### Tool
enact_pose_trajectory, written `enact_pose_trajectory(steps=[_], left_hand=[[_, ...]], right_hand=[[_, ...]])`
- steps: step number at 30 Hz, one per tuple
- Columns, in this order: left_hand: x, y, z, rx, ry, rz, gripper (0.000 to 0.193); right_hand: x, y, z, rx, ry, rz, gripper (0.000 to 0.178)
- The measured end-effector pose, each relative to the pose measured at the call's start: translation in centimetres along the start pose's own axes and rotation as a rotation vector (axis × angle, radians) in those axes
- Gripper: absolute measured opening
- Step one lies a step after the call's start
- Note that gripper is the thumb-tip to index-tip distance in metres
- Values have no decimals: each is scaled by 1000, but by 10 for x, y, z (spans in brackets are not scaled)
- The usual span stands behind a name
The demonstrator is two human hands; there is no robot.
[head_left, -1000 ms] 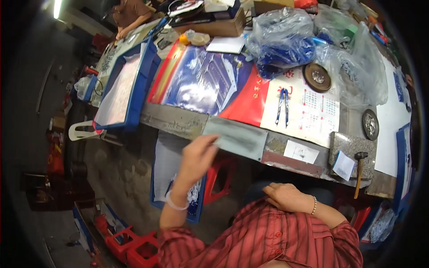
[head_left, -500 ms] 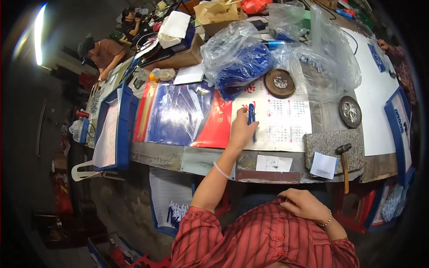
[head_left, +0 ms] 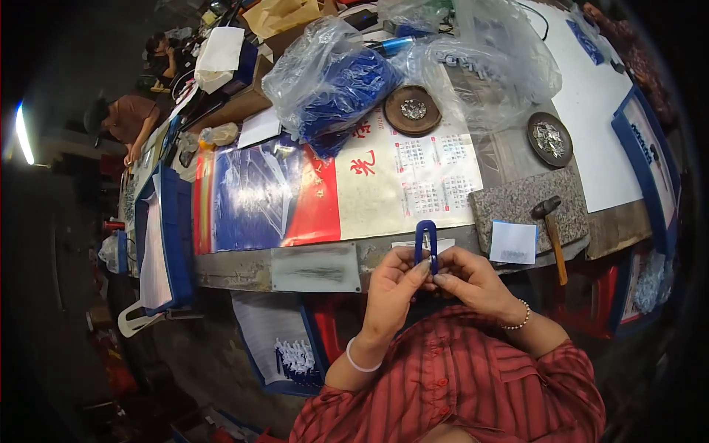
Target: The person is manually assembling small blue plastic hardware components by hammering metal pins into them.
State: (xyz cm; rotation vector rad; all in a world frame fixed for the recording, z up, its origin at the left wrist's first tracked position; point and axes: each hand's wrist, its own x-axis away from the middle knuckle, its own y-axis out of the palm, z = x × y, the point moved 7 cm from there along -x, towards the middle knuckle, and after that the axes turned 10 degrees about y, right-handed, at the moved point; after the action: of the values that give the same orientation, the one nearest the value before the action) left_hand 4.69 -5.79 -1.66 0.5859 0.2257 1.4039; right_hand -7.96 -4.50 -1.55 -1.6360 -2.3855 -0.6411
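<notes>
Both of my hands meet in front of my body at the table's near edge. Between them stands a long, narrow blue piece (head_left: 426, 244), rounded at its top like a loop, with something shiny and metallic inside it. My left hand (head_left: 395, 284) pinches its lower part between thumb and fingers. From the other side, my right hand (head_left: 473, 280) closes its thumb and fingers at the same lower end. The fingers cover that end, so its details are hidden. Behind the hands lies a calendar poster (head_left: 369, 214) in blue, red and cream.
A hammer (head_left: 552, 236) and a white paper pad (head_left: 513, 242) rest on a stone slab (head_left: 487, 201). Two round dishes (head_left: 395, 117) (head_left: 538, 148) hold small metal parts. Plastic bags with blue pieces (head_left: 340, 96) lie farther back. Blue trays (head_left: 181, 251) (head_left: 635, 140) flank the table.
My left hand has come back from the poster with the blue piece, toward my body. My right hand has risen from my lap to meet it. The view has shifted.
</notes>
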Motion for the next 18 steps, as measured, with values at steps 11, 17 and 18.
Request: enact_pose_trajectory(steps=[11, 17, 18], left_hand=[[-11, 17, -6, -205, -14, -73, 19], [-18, 18, -22, 130, -137, -96, 26], [-20, 14, -18, 112, -104, -99, 27]], right_hand=[[9, -7, 3, -182, 250, -55, 8], [8, -35, -36, 438, -7, -50, 15], [4, -51, -53, 510, -35, 35, 15]])
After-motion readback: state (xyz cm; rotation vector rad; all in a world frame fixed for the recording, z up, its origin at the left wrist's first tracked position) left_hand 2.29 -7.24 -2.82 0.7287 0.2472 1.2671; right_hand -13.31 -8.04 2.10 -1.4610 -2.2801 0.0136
